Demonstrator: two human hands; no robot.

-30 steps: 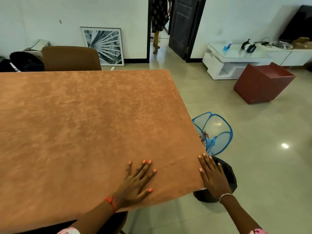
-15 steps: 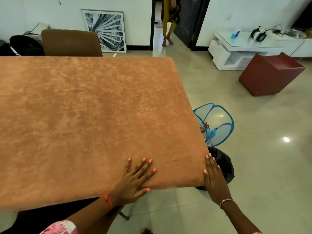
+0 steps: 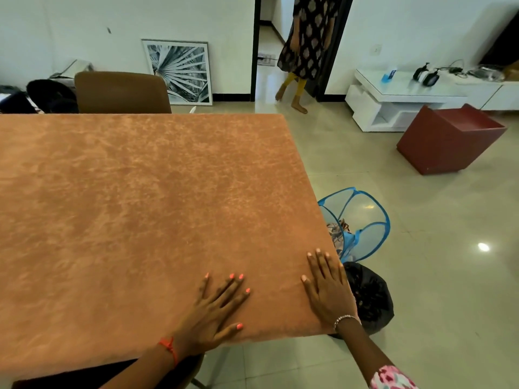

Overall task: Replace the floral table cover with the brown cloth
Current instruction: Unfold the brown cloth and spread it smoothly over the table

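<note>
The room is brightly and evenly lit by soft, diffuse light. The brown cloth (image 3: pixel 140 220) is shown without glare, its mottled nap clearly resolved. A small white glare spot (image 3: pixel 483 247) is reflected on the glossy floor (image 3: pixel 421 304), and brightness from the doorway (image 3: pixel 269 46) is mirrored there. Straight lines are bent toward the frame's edges by the wide lens.

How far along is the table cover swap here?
Done: the brown suede-like cloth lies spread flat; no floral cover shows. Patterned fabric sits in the blue mesh hamper, perhaps the old cover. In hand: left hand and right hand press flat at its near right corner. Left: probably only final smoothing.
</note>
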